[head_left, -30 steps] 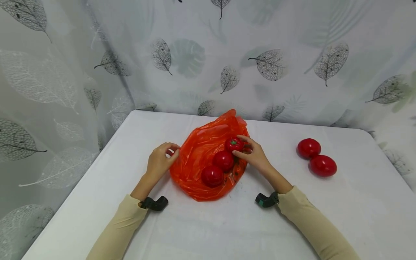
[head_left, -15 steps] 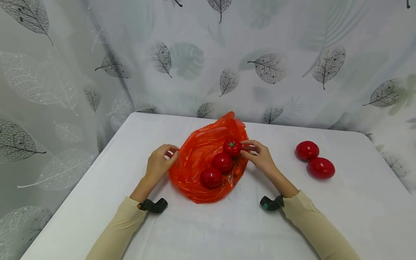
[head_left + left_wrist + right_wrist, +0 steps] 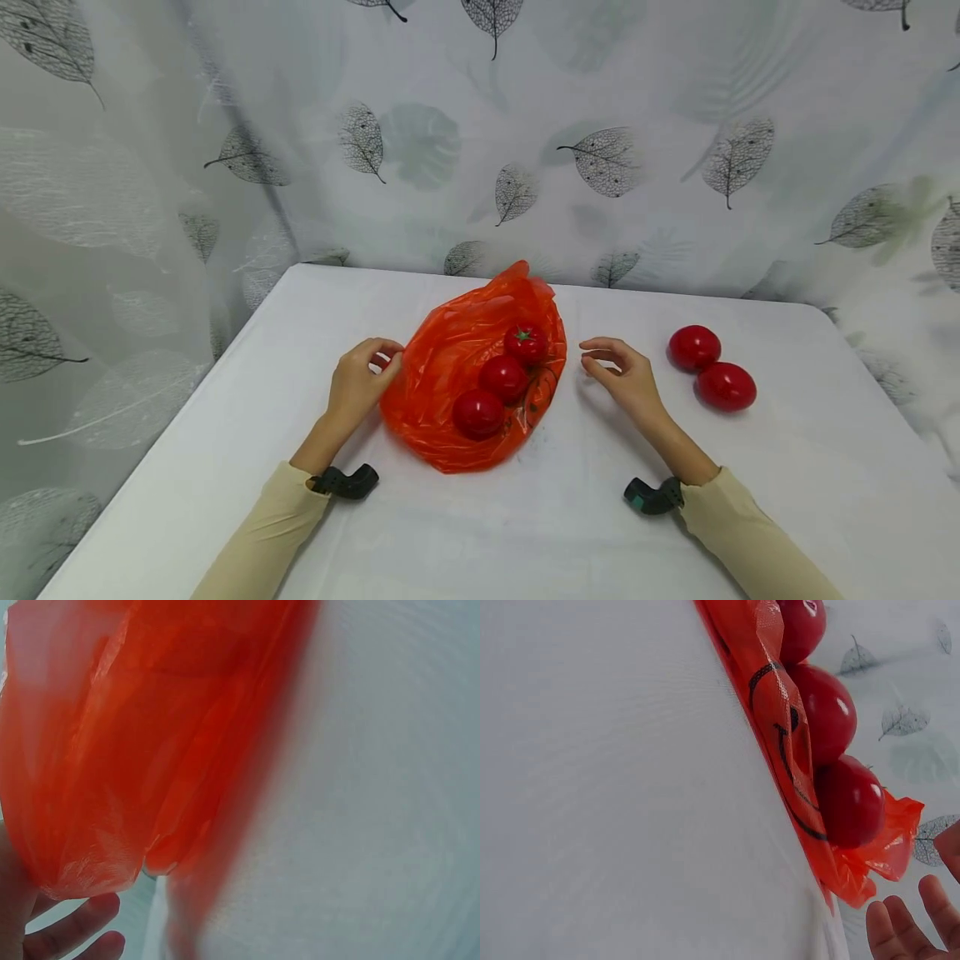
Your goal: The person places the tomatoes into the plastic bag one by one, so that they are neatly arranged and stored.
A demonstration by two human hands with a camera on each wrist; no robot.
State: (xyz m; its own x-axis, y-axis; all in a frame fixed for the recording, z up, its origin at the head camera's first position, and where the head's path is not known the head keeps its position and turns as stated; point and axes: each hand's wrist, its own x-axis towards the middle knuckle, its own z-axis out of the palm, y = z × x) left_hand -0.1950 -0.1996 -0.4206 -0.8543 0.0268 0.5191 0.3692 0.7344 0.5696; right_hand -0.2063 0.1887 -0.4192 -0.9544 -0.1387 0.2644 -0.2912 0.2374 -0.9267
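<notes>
An orange-red plastic bag point(image 3: 442, 358) lies spread on the white table. On it sit three glossy red round fruits in a slanting row. The farthest is a tomato point(image 3: 526, 342) with a green star-shaped top. The middle fruit point(image 3: 503, 378) and near fruit point(image 3: 478, 414) look like tomatoes, their stems out of sight. My left hand point(image 3: 358, 375) pinches the bag's left edge between thumb and fingers, partly hidden by the film in the left wrist view. To the right of the bag, my right hand point(image 3: 624, 377) hovers with loosely bent fingers and nothing between them.
Two more red fruits, a far one point(image 3: 694, 347) and a near one point(image 3: 726, 387), touch each other on the table point(image 3: 525, 533) to the right. A leaf-patterned curtain point(image 3: 435, 208) hangs behind and left. Each wrist carries a black camera mount point(image 3: 346, 482).
My right hand has let go of the tomato with the green top and moved right, away from the bag. The left hand stays at the bag's edge. The view has shifted slightly.
</notes>
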